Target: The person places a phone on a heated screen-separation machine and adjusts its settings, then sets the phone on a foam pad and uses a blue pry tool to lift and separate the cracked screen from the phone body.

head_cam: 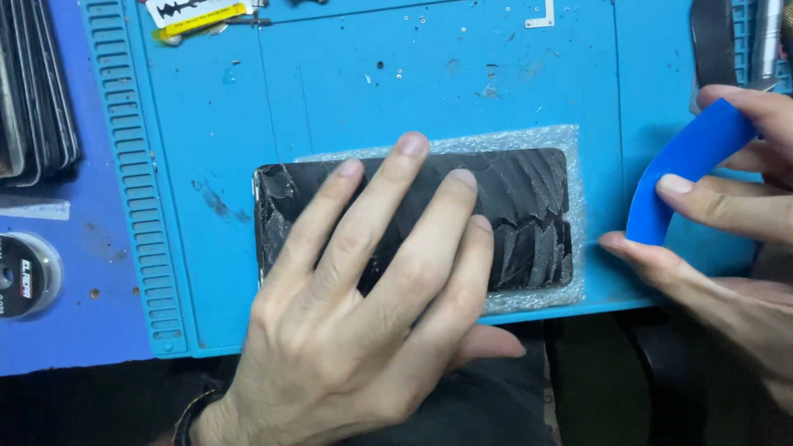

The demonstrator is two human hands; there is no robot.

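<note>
A black phone with a badly cracked, peeling screen lies flat on a sheet of bubble wrap on the blue work mat. My left hand presses flat on the phone's left and middle, fingers spread, covering much of it. To the right of the phone my right hand pinches a thin blue plastic strip, bent into a curve. The strip's lower end sits just off the bubble wrap's right edge.
A stack of dark flat panels stands at the far left. A small round spool lies on the blue table at left. A yellow and white tool rests at the mat's top edge. Dark items sit top right.
</note>
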